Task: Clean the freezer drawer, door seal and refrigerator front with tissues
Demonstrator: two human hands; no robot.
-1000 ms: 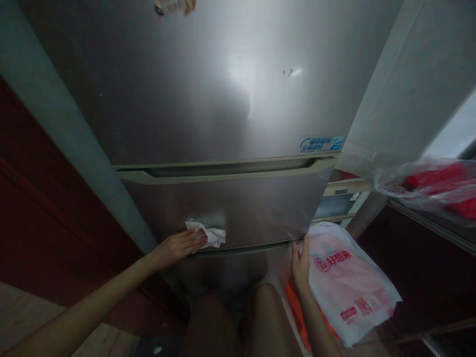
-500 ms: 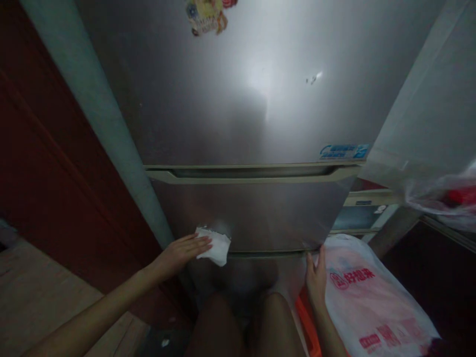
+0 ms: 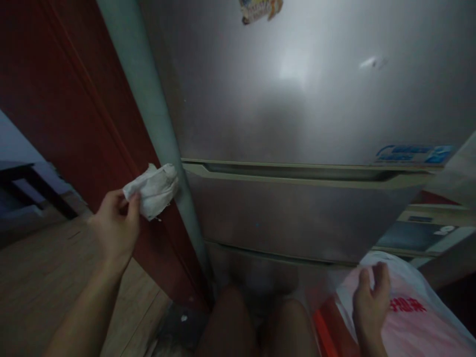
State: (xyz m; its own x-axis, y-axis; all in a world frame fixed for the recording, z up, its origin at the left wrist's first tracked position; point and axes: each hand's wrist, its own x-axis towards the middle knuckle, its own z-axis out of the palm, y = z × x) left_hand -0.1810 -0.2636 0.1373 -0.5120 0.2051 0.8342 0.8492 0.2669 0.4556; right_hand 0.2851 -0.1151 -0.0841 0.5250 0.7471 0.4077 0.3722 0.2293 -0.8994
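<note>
My left hand (image 3: 119, 223) pinches a white, rumpled tissue (image 3: 154, 191) between thumb and fingers, raised in front of the red door frame, left of the fridge. Dark smudges show on the tissue's far end. At the lower right, my right hand (image 3: 371, 302) is held up with thumb and fingers apart, nothing visible in it, in front of a white and pink plastic bag (image 3: 409, 317). The silver fridge (image 3: 278, 213) has a recessed handle strip across its middle, and neither hand appears to touch it.
The red door frame (image 3: 85, 99) and a pale green wall strip (image 3: 148, 99) run along the left. A dark piece of furniture (image 3: 48, 191) stands beyond on the wooden floor (image 3: 33, 277). My knees are below, close to the fridge. An orange item (image 3: 327, 327) lies beside the bag.
My left hand has lifted the tissue off the lower fridge door and moved it up and left. My right hand has left the door's edge. The view has turned left.
</note>
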